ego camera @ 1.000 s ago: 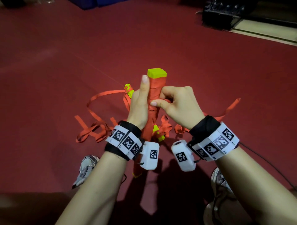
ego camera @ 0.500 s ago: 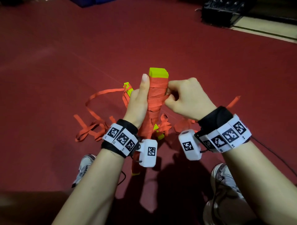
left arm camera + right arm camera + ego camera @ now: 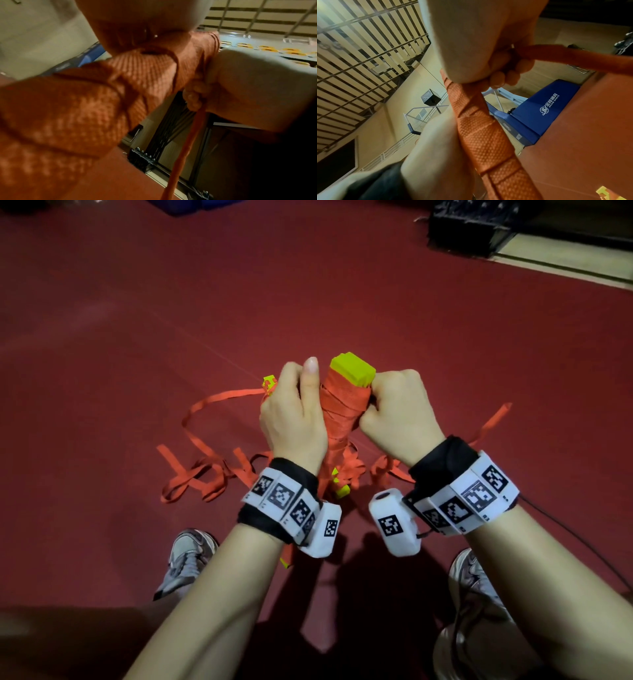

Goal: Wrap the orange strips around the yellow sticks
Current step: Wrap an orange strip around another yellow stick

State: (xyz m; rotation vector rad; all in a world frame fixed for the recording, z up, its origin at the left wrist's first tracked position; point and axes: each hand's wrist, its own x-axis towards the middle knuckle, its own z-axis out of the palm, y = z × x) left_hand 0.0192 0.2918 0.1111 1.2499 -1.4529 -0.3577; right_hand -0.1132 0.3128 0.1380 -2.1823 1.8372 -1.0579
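Beside the "JINLING SPORTS" mat, both hands seemingly clutch the orange-wrapped stick.

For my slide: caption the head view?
Left hand grips a yellow stick while right hand winds orange strip near its top.

Dark red floor, loose orange strips, wrapped yellow sticks

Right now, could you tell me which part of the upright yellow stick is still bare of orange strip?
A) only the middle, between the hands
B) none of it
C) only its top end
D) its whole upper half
C: in the head view only the yellow top end of the yellow stick shows above the orange strip, between the left hand and right hand.
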